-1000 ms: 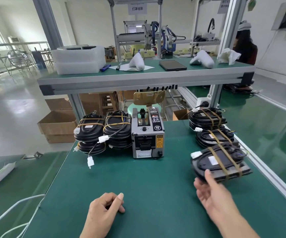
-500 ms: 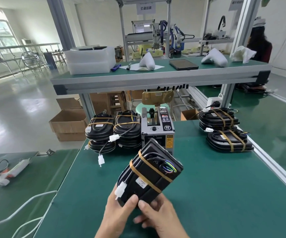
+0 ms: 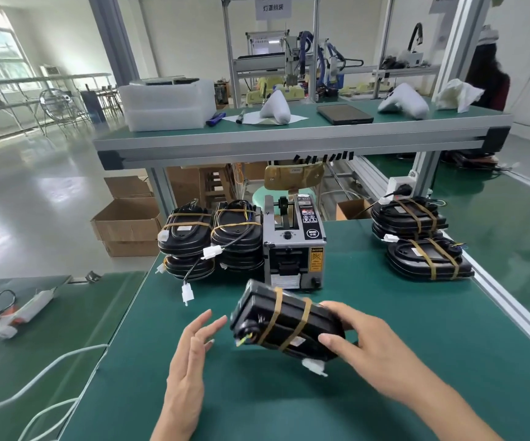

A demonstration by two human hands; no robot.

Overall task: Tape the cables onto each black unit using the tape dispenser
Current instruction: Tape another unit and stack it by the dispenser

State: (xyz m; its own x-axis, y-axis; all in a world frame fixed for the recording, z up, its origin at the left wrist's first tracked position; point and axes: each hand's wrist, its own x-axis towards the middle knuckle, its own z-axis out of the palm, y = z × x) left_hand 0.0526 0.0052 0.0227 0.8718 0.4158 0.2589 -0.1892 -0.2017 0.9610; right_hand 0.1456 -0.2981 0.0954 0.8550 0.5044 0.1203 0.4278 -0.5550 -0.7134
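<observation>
A right hand [image 3: 363, 340] is gripping a rigid, likely light black plastic unit [image 3: 284, 326] banded with tan tape; left hand [image 3: 193, 354], fingers straight, is holding nothing beside it.

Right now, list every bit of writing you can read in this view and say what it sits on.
"灯罩组装": hanging white sign above the far bench; roughly legible.
Yellow warning sticker on the tape dispenser: a symbol, wording too small to read.
Black panel on the dispenser's top: icons and print, too blurred.
White labels on the black units: unreadable.
Held unit: no visible text.
</observation>
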